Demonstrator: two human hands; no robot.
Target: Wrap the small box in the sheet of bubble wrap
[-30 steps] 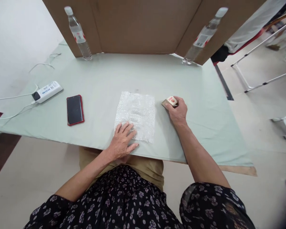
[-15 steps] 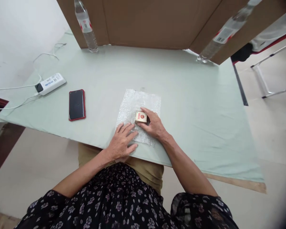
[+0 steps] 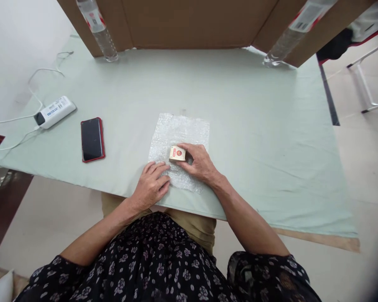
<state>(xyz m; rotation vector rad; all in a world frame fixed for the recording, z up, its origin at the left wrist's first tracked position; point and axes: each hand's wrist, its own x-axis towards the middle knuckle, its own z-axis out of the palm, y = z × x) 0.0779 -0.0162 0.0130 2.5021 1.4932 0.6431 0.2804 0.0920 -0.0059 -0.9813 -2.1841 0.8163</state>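
Small box [image 3: 177,153]: a tan carton with a red mark on its top face, lying flat on the bubble wrap sheet [image 3: 179,138], near that sheet's middle and slightly toward its near edge. The right hand [image 3: 199,162] grips the box, fingers curled against its far and right sides; the thumb side is hidden, so the exact grip cannot be confirmed. The left hand [image 3: 151,184] lies flat, fingers loosely spread, pressing the near-left corner of the bubble wrap sheet; it holds nothing.

Handling judgement: the box looks light and stiff, with firm edges, best taken across two opposite side faces. Its surface may be smooth card, so a light pinch should suffice. The bubble wrap sheet is soft, limp and likely to slide on cloth; it is best held at a corner or edge.

Surroundings, relative to the bubble wrap sheet: the sheet rests on a bench [image 3: 255,126] covered in pale green cloth. A phone [image 3: 92,139] lies to its left, a white power strip [image 3: 53,112] farther left. Two water bottles [image 3: 98,29] stand beyond it against a cardboard screen [image 3: 189,23].
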